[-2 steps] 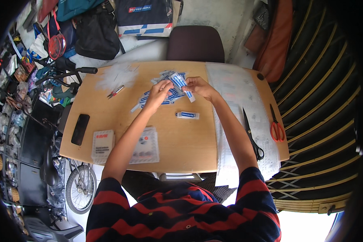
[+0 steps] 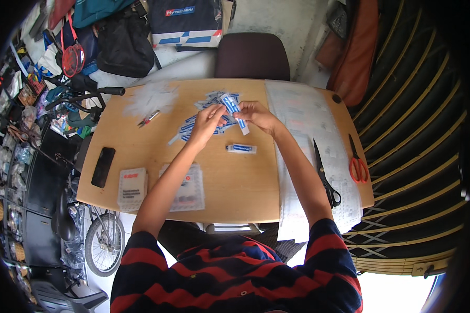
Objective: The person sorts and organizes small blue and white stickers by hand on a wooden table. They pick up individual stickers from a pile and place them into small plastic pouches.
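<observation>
Above the middle of the table, both hands are closed at a few blue-and-white printed label strips. My right hand pinches them between thumb and fingers, and one strip's end hangs down below its fingertips. From the other side, my left hand has its fingertips pressed together at the strips' left edge. Under and behind the hands lies a loose pile of similar strips, partly covered by the left hand. Closer to me, a small neat stack of strips lies flat on the wood.
Scissors with black handles lie on white printed sheets at the right, near red-handled scissors. Leftward are a red-handled cutter, white scraps, a phone and packs of printed cards. A dark chair stands behind the table.
The held strips have shifted and tilted slightly between the hands, the lower one swinging a little left. Both hands stay in nearly the same place.
</observation>
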A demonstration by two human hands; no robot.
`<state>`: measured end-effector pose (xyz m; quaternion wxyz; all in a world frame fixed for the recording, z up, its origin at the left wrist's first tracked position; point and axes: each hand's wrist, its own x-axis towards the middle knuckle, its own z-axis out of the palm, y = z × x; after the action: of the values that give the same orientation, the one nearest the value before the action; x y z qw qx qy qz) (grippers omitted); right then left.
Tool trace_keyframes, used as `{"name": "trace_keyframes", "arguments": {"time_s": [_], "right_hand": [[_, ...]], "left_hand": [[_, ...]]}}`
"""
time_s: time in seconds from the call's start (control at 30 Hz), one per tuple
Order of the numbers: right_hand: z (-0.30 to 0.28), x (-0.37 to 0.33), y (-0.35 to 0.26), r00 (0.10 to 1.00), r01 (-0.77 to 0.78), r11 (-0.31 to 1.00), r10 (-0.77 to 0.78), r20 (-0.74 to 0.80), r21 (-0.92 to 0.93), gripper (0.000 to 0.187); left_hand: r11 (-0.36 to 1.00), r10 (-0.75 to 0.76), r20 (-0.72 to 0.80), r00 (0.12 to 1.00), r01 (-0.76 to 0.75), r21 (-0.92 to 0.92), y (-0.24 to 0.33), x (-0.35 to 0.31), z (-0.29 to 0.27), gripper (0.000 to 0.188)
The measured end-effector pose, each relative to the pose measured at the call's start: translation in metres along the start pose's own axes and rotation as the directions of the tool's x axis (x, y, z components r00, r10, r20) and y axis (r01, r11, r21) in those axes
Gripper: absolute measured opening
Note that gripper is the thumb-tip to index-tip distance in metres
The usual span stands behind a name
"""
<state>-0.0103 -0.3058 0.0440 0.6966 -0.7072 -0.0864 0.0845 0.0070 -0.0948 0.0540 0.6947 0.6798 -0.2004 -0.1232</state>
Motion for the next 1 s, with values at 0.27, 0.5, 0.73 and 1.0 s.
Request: {"name": "trace_keyframes", "arguments": {"time_s": [0.27, 0.5, 0.73, 1.0], "right_hand": [[0.057, -0.073, 0.004, 0.998, -0.002, 0.945, 0.022, -0.056, 0.327, 0.012], [0.114, -0.144, 0.013, 0.913, 0.093, 0.985, -0.025, -0.407, 0.147, 0.016], [0.12, -0.178, 0.012, 0.879, 0.078, 0.871, -0.289, -0.378, -0.484, 0.032], [0.14, -0.196, 0.03, 0.777, 0.221, 0.953, -0.042, -0.629, 0.209, 0.045]], "left_hand": [[0.998, 0.051, -0.019, 0.999, -0.05, 0.036, 0.013, -0.067, 0.027, 0.02], [0.993, -0.082, 0.013, 0.997, 0.082, -0.089, 0.01, -0.134, 0.05, 0.018], [0.993, 0.031, -0.01, 0.999, -0.03, 0.11, 0.004, -0.16, 0.06, 0.015], [0.989, -0.048, -0.042, 0.998, 0.042, -0.141, 0.006, -0.172, 0.053, 0.014]]}}
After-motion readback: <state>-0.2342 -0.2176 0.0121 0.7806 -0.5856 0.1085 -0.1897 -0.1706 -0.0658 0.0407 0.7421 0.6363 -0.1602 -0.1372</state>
